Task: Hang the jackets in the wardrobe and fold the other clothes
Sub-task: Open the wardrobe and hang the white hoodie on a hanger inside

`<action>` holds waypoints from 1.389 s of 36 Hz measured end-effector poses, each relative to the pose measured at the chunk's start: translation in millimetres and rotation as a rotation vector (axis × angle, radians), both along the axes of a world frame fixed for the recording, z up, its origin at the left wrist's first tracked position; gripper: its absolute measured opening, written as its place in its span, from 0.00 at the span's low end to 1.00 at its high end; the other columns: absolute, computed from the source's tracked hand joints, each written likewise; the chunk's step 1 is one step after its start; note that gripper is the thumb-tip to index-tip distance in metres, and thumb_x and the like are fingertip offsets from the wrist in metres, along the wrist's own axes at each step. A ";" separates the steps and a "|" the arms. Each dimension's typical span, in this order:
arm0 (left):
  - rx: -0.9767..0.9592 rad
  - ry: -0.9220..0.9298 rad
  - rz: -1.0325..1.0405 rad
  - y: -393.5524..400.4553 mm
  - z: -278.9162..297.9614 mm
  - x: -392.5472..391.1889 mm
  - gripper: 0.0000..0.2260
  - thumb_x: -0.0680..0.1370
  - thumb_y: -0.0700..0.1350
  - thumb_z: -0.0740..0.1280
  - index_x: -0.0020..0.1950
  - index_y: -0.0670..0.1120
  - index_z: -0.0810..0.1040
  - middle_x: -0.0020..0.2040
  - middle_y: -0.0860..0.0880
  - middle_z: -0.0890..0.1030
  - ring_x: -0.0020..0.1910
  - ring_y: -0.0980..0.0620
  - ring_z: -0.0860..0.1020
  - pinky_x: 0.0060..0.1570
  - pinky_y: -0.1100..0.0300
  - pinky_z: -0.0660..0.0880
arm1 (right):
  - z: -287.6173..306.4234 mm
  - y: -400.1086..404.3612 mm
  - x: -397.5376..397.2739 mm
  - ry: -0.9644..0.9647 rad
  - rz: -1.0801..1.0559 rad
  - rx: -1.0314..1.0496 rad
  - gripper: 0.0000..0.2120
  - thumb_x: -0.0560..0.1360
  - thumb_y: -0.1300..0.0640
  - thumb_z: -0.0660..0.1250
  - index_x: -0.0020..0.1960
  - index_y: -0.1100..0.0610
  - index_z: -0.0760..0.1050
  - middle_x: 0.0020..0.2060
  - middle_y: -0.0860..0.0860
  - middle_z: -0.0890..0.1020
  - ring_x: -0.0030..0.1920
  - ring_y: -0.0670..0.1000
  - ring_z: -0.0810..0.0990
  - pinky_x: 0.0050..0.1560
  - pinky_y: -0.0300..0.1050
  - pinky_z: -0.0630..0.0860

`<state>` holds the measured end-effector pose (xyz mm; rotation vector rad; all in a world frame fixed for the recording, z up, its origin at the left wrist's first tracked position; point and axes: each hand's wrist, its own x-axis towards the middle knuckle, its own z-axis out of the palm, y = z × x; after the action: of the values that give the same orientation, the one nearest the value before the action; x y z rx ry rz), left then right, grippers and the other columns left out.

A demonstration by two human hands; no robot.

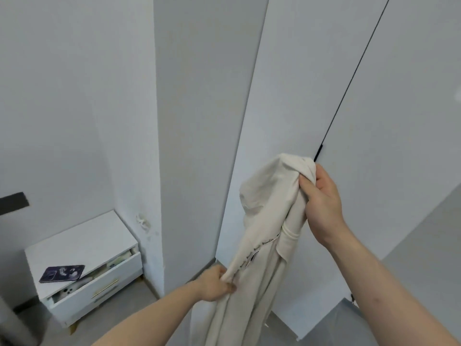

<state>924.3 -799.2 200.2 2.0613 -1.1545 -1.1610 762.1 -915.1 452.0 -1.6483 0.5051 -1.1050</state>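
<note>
Cream jacket held up before the closed wardrobe

The jacket hangs at centre-right, bunched at its top in the right hand, its edge pinched lower down by the left hand. Hanging looks under way; next, one hand must probably free itself to open the wardrobe door.

Right hand grips bunched top of cream hooded jacket in front of shut white wardrobe doors; left hand pinches its edge lower down. Nightstand left, drawer ajar, dark phone on top.
</note>
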 end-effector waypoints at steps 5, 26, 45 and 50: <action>-0.057 -0.144 -0.012 -40.7 16.8 53.1 0.09 0.76 0.46 0.71 0.41 0.54 0.72 0.39 0.56 0.75 0.41 0.55 0.75 0.33 0.69 0.67 | -11.9 -57.8 -8.0 0.073 -0.127 0.007 0.11 0.82 0.63 0.60 0.52 0.52 0.80 0.44 0.44 0.84 0.46 0.43 0.81 0.45 0.34 0.78; -0.638 -0.408 0.105 -217.7 215.9 168.4 0.12 0.64 0.31 0.64 0.33 0.49 0.76 0.29 0.54 0.78 0.29 0.57 0.73 0.27 0.65 0.67 | -139.0 -288.0 43.5 0.910 -0.129 0.060 0.08 0.78 0.50 0.70 0.56 0.48 0.78 0.52 0.41 0.82 0.48 0.45 0.82 0.49 0.39 0.78; -0.617 -0.427 0.035 -296.6 237.1 191.6 0.12 0.62 0.31 0.63 0.33 0.49 0.77 0.31 0.53 0.80 0.33 0.54 0.78 0.28 0.61 0.70 | -99.4 -351.7 54.5 0.507 -0.569 0.149 0.29 0.76 0.55 0.73 0.73 0.51 0.65 0.65 0.43 0.75 0.51 0.41 0.80 0.41 0.32 0.72; -0.631 -0.407 0.030 -299.2 234.9 193.9 0.13 0.62 0.30 0.61 0.31 0.48 0.76 0.28 0.53 0.78 0.28 0.57 0.74 0.25 0.67 0.66 | -100.4 -357.4 68.4 0.466 -0.541 0.190 0.19 0.76 0.56 0.73 0.64 0.50 0.72 0.54 0.42 0.79 0.51 0.44 0.81 0.43 0.34 0.74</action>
<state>1118.2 -1098.3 435.1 1.8264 -1.4368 -0.2847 830.5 -1272.6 351.5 -1.6406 1.3784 -0.9988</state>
